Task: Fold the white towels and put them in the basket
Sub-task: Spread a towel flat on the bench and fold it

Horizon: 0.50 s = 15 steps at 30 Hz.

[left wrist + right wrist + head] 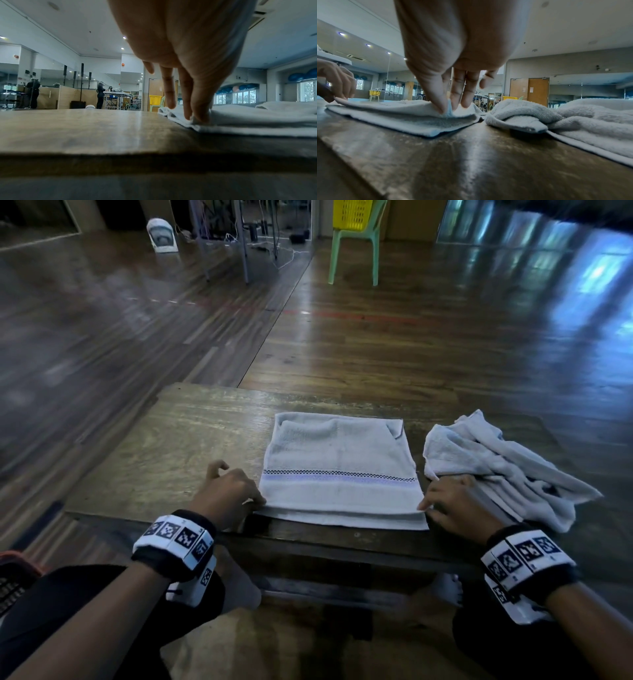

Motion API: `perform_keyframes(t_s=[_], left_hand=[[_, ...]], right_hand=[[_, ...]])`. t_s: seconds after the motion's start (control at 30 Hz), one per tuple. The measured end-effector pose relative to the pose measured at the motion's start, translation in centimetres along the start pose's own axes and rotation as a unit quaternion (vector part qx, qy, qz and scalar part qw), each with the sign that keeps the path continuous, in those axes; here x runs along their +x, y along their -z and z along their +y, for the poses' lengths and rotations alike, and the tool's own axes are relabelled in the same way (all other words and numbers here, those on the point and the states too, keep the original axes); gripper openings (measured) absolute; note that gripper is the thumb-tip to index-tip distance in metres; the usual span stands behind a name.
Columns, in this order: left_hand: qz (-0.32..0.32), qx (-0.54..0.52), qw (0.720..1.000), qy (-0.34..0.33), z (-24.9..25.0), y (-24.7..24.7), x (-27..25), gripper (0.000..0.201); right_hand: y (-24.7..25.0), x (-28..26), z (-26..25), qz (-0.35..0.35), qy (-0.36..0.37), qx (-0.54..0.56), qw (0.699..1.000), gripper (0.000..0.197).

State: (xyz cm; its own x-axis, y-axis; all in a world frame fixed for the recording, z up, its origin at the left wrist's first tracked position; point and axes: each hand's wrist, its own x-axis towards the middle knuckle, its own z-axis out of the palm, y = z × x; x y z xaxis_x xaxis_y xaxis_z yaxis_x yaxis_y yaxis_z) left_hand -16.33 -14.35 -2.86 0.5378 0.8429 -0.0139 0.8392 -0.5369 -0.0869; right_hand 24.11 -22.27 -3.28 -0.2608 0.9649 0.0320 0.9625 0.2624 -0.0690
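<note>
A white towel (339, 470) with a checkered blue stripe lies folded flat on the low wooden table (171, 446). My left hand (255, 503) pinches the upper layer at its near left corner; in the left wrist view the left hand (197, 119) has thumb and finger closed on the towel (257, 117). My right hand (424, 506) pinches the near right corner, and the right wrist view shows the right hand (447, 111) nipping the top layer of the towel (393, 116). A crumpled white towel (507, 470) lies to the right, also in the right wrist view (573, 119).
A yellow basket (352, 213) stands on a green chair (354, 251) far across the wooden floor. An orange-rimmed basket edge (17, 563) shows at the lower left beside my knee. My feet are under the table. People stand at tables in the background.
</note>
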Motion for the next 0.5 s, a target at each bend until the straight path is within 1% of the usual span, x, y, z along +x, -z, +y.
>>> perform_keyframes(t_s=[0.07,0.17,0.27,0.5], left_hand=[[-0.028,0.007,1.0,0.013,0.4,-0.15,-0.3,0.021],[-0.021,-0.01,0.999,0.034,0.64,-0.11,-0.52,0.023],[-0.009,-0.019,0.999,0.04,0.48,-0.04,-0.67,0.021],[-0.054,-0.019,0.998,0.025,0.39,-0.09,-0.42,0.024]], right_hand=[[0.03,-0.05,-0.2,-0.034,0.008,-0.007,0.999,0.013],[0.07,0.07,-0.45,-0.089,0.01,-0.028,0.996,0.021],[0.32,0.16,-0.43,-0.083,0.001,-0.018,0.996,0.022],[0.07,0.03,-0.6,-0.112,0.018,0.015,0.993,0.02]])
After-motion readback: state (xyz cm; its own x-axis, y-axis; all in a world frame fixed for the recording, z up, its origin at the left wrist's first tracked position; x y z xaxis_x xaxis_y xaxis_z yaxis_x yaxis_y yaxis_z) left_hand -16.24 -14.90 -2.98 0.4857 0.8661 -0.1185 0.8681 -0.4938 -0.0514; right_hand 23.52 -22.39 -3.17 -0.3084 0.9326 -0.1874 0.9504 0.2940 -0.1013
